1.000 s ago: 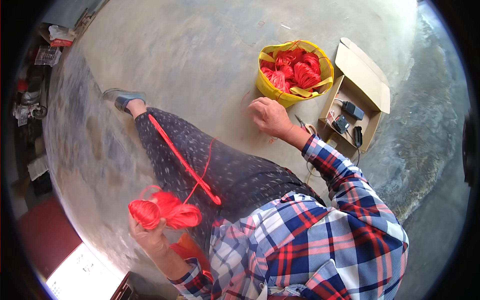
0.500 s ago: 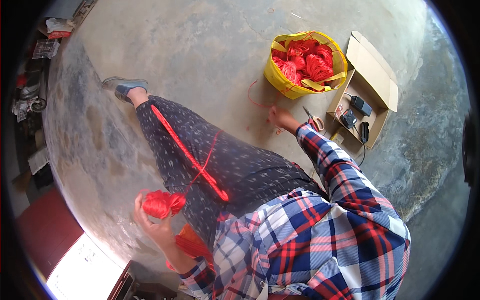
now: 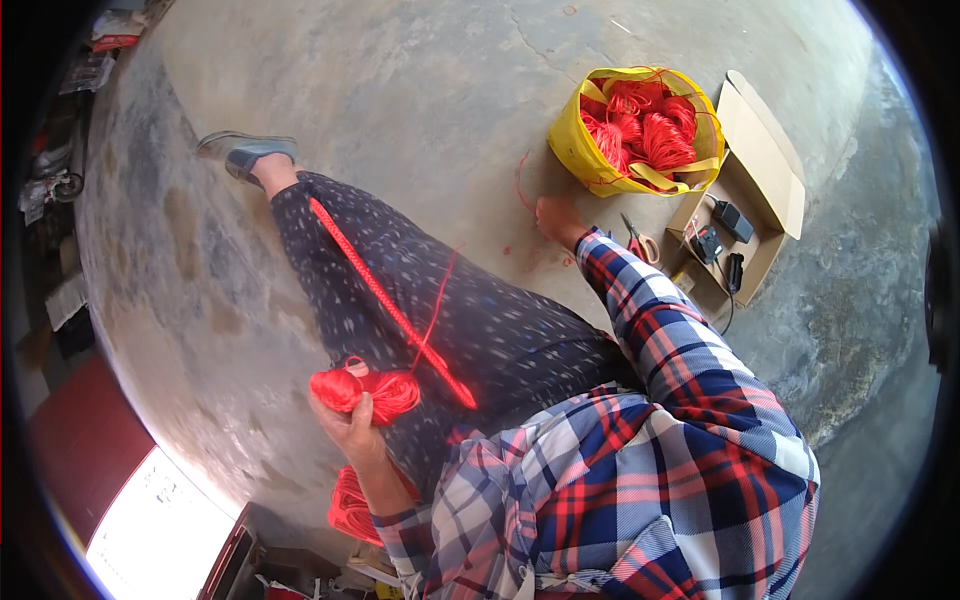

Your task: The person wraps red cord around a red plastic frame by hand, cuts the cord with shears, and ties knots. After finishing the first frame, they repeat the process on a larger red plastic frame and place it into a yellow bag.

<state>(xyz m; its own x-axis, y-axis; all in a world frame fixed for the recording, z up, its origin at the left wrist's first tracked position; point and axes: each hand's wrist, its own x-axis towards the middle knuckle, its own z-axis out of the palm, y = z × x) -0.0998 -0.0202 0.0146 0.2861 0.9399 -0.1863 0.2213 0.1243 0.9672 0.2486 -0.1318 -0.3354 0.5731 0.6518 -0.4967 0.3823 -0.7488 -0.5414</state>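
My left hand (image 3: 352, 428) is closed round a hank of shiny red cord (image 3: 392, 396) beside my thigh. From near that hank a loose strand (image 3: 437, 300) runs up across my dark speckled trousers. A braided red cord (image 3: 375, 290) lies lengthwise along the leg, crossed by the strand. Away to the right, my right hand (image 3: 561, 220) is closed just above the floor, fingertips partly hidden. A thin red cord end (image 3: 521, 180) curls up from it. Another red bundle (image 3: 350, 508) sits under my left forearm.
A yellow bag (image 3: 572, 140) full of red cord hanks stands beyond my right hand. Scissors (image 3: 643, 243) lie near my right sleeve, next to an open cardboard box (image 3: 765, 255) holding black devices and a cable. Assorted goods (image 3: 62, 190) line the left edge.
My left hand has shifted right and slightly inward with the hank, which has turned in the grip. My right hand has stayed near the bag; the whole view has shifted slightly.
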